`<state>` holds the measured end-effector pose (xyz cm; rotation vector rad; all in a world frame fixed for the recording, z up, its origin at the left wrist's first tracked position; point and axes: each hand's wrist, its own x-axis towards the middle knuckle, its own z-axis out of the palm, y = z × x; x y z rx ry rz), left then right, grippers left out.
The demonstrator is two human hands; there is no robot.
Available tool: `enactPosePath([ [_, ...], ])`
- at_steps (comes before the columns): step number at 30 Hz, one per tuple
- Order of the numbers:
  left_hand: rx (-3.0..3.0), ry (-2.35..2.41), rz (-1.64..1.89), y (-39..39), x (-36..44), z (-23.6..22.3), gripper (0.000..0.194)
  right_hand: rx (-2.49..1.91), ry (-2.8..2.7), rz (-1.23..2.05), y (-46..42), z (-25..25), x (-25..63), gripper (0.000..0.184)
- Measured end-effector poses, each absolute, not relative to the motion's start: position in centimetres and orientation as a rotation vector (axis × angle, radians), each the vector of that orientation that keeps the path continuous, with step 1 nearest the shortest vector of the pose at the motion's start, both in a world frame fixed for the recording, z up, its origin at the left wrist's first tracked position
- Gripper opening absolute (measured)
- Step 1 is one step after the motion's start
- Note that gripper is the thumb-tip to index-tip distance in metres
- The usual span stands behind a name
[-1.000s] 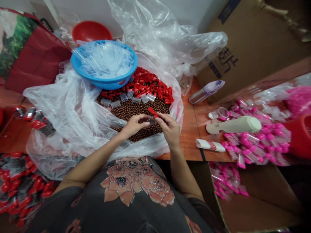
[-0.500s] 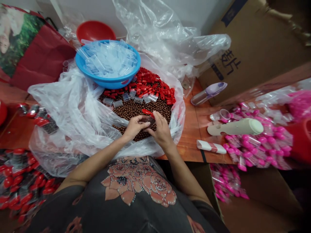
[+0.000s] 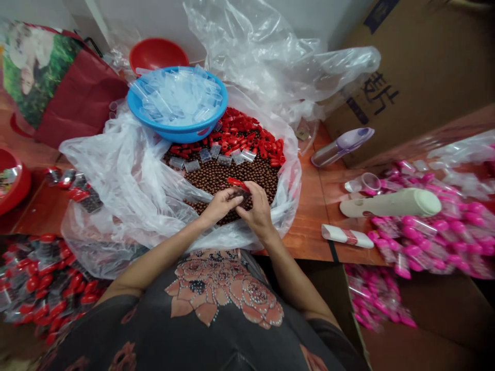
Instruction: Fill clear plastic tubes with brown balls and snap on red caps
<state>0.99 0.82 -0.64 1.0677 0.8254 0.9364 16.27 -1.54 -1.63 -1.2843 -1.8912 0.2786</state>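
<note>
Both hands meet over a heap of small brown balls [image 3: 216,178] lying in a clear plastic bag [image 3: 127,175]. My left hand [image 3: 221,205] and my right hand [image 3: 256,206] are closed together on a small clear tube [image 3: 240,195] filled with brown balls. A red cap [image 3: 235,182] sits at the tube's top, under my right fingers. Behind the balls lie several loose red caps [image 3: 247,135] and a few empty clear tubes [image 3: 216,158]. A blue basin [image 3: 178,103] full of clear tubes rests on the far edge of the heap.
A red bowl [image 3: 158,51] stands behind the basin. Filled red-capped tubes [image 3: 46,278] pile at lower left. Pink-capped tubes [image 3: 433,237] cover the right side, with a cream bottle [image 3: 390,202], a purple-lidded bottle [image 3: 340,146] and cardboard boxes [image 3: 417,67].
My hands have drawn closer together and the red cap has come down onto the tube's top. The view has shifted slightly.
</note>
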Motion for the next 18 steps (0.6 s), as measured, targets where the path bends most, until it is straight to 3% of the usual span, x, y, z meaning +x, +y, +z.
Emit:
enactPosePath([
  [2, 1.105, 0.851, 0.940, 0.8, 0.9, -0.4, 0.030, -1.267, -1.833, 0.454, -1.6, -1.0, 16.5, 0.061],
  [5, 1.096, 0.843, 0.904, 0.7, 0.6, -0.2, 0.034, -1.224, -1.621, 0.715, -1.6, 0.1, 16.8, 0.035],
  [9, 1.087, 0.836, 0.889, 0.4, 0.7, 0.0, 0.034, -1.247, -1.320, 0.821, -2.0, 0.8, 16.4, 0.020],
  [15, 1.117, 0.840, 0.900, 0.3, 0.5, 0.3, 0.037, -1.290, -1.465, 0.690, -2.4, 0.1, 16.2, 0.027],
  [18, 1.071, 0.842, 0.951, 0.4, 0.5, 0.3, 0.037, -1.265, -1.756, 0.514, -1.9, -0.7, 16.3, 0.054],
])
